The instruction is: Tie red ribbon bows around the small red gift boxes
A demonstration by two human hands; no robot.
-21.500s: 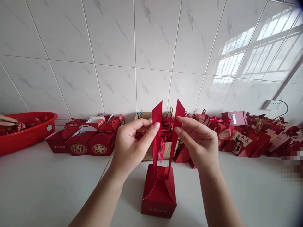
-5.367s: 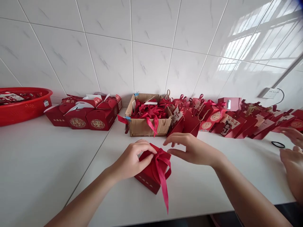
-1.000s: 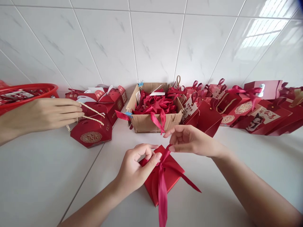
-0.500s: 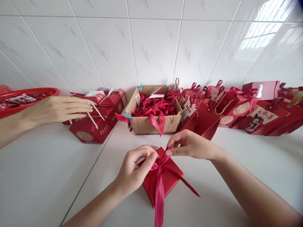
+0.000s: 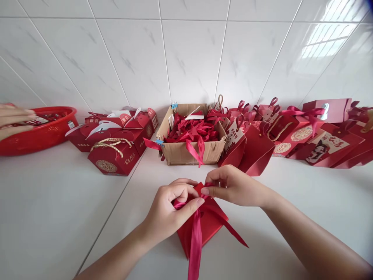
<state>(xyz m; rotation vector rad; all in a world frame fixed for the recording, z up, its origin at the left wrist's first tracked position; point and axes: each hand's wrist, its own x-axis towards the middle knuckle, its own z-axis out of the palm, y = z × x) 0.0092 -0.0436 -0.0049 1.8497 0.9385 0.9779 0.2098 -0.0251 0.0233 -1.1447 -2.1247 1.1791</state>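
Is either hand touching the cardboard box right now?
No, the left hand and right hand both pinch the ribbon on the small red box, which sits apart in front of the cardboard box.

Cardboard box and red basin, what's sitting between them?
In the head view, a cluster of red gift boxes sits between the cardboard box and the red basin; the front one has a twisted rope handle.

Box (image 5: 210, 227) plain red, ribbon (image 5: 196, 243) brighter pinkish red. Basin (image 5: 37, 134) red; carton (image 5: 190, 153) brown. Wall (image 5: 186, 54) white with grey veining, counter (image 5: 52, 217) white.
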